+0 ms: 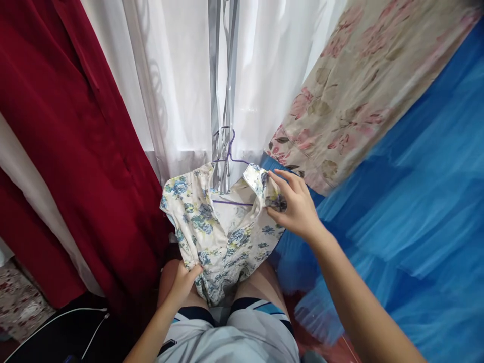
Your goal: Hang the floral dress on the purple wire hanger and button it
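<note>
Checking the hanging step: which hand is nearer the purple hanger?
Right. The right hand pinches the floral garment beside the purple hanger; the left hand grips its lower edge.

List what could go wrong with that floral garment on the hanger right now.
1. The floral garment sits unevenly on the purple hanger; the right hand pinches only one shoulder, so the other side may slip off.
2. The left hand grips the lower cloth; a pull there could tilt the hanger or drag the garment down.
3. The hook hangs close to the white curtain and might snag it.
</note>
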`<state>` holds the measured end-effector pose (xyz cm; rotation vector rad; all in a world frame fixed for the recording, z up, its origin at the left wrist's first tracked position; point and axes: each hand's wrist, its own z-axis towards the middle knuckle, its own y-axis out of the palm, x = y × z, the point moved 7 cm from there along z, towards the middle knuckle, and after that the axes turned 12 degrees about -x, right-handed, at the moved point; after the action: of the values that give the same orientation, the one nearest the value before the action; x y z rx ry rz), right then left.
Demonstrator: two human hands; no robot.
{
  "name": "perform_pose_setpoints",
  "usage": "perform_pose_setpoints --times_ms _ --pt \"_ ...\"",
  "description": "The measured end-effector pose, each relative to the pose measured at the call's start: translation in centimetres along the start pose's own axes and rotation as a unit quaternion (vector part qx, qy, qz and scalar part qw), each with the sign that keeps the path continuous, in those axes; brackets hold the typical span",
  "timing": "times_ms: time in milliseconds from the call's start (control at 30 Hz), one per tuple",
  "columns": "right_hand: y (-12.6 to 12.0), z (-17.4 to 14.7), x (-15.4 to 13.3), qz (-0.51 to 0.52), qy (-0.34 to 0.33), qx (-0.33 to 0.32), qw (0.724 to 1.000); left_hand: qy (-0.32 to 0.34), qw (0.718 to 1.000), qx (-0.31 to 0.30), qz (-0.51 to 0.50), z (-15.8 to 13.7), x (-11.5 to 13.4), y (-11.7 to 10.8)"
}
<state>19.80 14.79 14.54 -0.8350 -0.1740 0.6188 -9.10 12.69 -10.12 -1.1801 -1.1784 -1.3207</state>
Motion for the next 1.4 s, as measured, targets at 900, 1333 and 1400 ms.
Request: perform_pose_setpoints --times_ms 900,1333,1400 --pt "15.3 -10.4 -4.7 0.617 0.240 -0.123 0.739 0.052 0.989 0.048 0.126 -1.8 -2.1 1.9" --pt "15.5 -10.4 -7.5 0.617 0.221 -0.186 0.732 0.256 0.930 -0.006 0.265 -1.5 6.6 8.0" --pt "15.4 -10.3 -7.3 0.622 0.236 -0.197 0.720 0.230 0.943 -0.037 0.239 -0.7 5.9 9.2"
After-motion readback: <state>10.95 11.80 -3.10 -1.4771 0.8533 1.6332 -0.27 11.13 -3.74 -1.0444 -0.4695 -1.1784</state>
